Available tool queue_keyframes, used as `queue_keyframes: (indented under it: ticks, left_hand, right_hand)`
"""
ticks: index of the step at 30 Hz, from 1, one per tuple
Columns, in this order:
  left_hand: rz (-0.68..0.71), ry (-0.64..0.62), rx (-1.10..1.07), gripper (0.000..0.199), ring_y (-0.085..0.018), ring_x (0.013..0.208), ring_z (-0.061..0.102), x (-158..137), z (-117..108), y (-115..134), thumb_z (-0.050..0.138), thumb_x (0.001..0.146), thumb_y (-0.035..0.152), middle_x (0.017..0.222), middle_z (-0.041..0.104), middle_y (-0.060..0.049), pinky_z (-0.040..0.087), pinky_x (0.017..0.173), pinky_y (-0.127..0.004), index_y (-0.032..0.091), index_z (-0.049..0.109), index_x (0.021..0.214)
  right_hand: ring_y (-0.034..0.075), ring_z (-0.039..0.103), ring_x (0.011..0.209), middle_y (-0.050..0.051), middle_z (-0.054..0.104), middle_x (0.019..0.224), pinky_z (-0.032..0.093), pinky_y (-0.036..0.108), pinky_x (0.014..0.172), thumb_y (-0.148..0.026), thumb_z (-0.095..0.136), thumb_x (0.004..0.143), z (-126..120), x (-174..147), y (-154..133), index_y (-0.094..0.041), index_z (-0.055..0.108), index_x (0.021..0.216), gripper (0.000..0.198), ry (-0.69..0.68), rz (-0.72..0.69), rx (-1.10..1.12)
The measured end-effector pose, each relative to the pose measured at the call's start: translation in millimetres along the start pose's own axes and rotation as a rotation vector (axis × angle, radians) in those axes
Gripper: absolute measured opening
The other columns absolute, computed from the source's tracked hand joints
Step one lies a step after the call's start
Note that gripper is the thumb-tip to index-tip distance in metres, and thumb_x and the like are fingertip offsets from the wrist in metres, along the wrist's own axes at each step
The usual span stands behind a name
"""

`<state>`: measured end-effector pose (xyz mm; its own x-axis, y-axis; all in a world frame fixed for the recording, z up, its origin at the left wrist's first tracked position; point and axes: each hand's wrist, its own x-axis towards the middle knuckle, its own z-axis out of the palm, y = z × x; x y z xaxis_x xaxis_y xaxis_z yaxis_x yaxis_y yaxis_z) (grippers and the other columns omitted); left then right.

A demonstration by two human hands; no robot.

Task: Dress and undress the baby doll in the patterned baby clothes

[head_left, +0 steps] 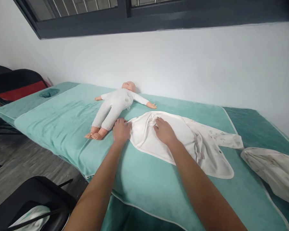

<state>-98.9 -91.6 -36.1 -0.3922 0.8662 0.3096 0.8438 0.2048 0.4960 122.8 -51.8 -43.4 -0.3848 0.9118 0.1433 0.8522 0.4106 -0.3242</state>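
Head view: a white baby shirt (185, 131) lies on the green bed cover (146, 186), with its long sleeve (227, 140) reaching to the right. A baby doll (115, 102) in white lies on its back just past the shirt. The left hand (122, 131) is on the shirt's left edge, right beside the doll's leg, with its fingers bent. The right hand (165, 131) rests on the shirt near some wrinkles, its fingers a little curled. I cannot tell if either hand is pinching the cloth.

To get the shirt nice and flat, it would help to hold the left edge down softly and smooth the wrinkles to the right. The bunched part near the sleeve looks like it needs care too, so nothing gets tucked under.

I see nothing that is surely a box or a bag. A pale cloth bundle (274, 170) sits at the right, and I can't see inside it. The black chair (36, 192) has something white and green (36, 216) on it.
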Motion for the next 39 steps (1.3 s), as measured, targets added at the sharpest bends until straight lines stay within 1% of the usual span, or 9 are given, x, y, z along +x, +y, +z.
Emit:
queue_keyframes:
  ticks: [4,9,15,18,21,27,31,34,39]
  left_hand:
    - [-0.015,0.004,-0.081,0.015,-0.027,0.102,0.061,5,3,-1,0.051,0.090,0.035,0.106,0.067,-0.010,0.045,0.086,-0.038,0.022,0.057,0.094]
    - [-0.090,0.093,-0.118,0.019,-0.024,0.080,0.062,6,3,1,0.043,0.096,0.038,0.084,0.065,-0.007,0.042,0.071,-0.034,0.021,0.050,0.102]
    - [-0.071,0.131,-0.164,0.019,-0.023,0.081,0.061,4,0,3,0.043,0.097,0.037,0.088,0.064,-0.007,0.041,0.072,-0.032,0.020,0.049,0.103]
    - [-0.070,0.126,-0.178,0.020,-0.024,0.084,0.062,4,0,2,0.042,0.097,0.038,0.089,0.065,-0.007,0.043,0.074,-0.034,0.020,0.049,0.104]
    - [-0.067,0.143,-0.210,0.023,-0.025,0.089,0.062,5,0,1,0.041,0.097,0.037,0.094,0.066,-0.009,0.045,0.079,-0.036,0.019,0.051,0.106]
    - [0.225,0.306,-0.191,0.026,-0.027,0.120,0.052,-11,-7,5,0.039,0.097,0.030,0.122,0.060,-0.016,0.038,0.104,-0.042,0.015,0.054,0.113]
    - [0.465,0.217,-0.140,0.025,-0.025,0.116,0.053,-37,-14,12,0.037,0.098,0.026,0.118,0.063,-0.014,0.038,0.103,-0.040,0.015,0.058,0.107]
    - [0.593,0.131,-0.094,0.024,-0.024,0.107,0.056,-58,-17,18,0.038,0.099,0.026,0.106,0.067,-0.011,0.041,0.094,-0.038,0.016,0.060,0.102]
    - [0.707,0.082,-0.001,0.028,-0.021,0.087,0.057,-88,-24,23,0.040,0.099,0.027,0.081,0.065,-0.006,0.039,0.081,-0.035,0.018,0.061,0.083]
  right_hand:
    - [0.028,0.027,0.147,0.018,0.033,0.157,0.025,0.043,0.118,-0.037,0.036,0.099,2,1,-4,-0.004,0.046,0.142,0.055,0.004,0.030,-0.002]
    - [0.030,0.019,0.150,0.012,0.025,0.162,0.018,0.050,0.119,-0.048,0.034,0.099,5,5,-16,-0.012,0.038,0.149,0.062,-0.037,-0.029,-0.043]
    - [0.025,0.020,0.150,0.013,0.026,0.161,0.017,0.046,0.121,-0.044,0.033,0.098,7,9,-23,-0.007,0.029,0.153,0.066,-0.013,0.000,-0.061]
    - [0.027,0.019,0.150,0.019,0.025,0.160,0.016,0.045,0.121,-0.043,0.032,0.099,7,6,-28,0.000,0.028,0.152,0.069,0.013,0.087,-0.094]
    - [0.030,0.015,0.151,0.022,0.021,0.161,0.016,0.046,0.121,-0.045,0.030,0.099,6,-4,-37,0.003,0.029,0.151,0.070,-0.029,0.037,-0.132]
    - [0.029,0.015,0.151,0.023,0.019,0.161,0.015,0.046,0.121,-0.056,0.024,0.100,0,-43,-55,0.003,0.028,0.151,0.078,-0.074,-0.155,-0.102]
    - [0.024,0.026,0.149,0.014,0.031,0.159,0.020,0.042,0.121,-0.055,0.029,0.099,-8,-55,-49,-0.010,0.037,0.151,0.068,-0.127,-0.290,0.047]
    - [0.020,0.038,0.143,0.011,0.041,0.154,0.028,0.037,0.117,-0.049,0.026,0.101,-9,-42,-35,-0.016,0.041,0.149,0.060,-0.044,-0.133,0.115]
    - [0.026,0.023,0.149,0.016,0.028,0.160,0.018,0.045,0.120,-0.049,0.028,0.101,0,-8,-11,-0.008,0.037,0.149,0.064,0.030,0.019,-0.072]
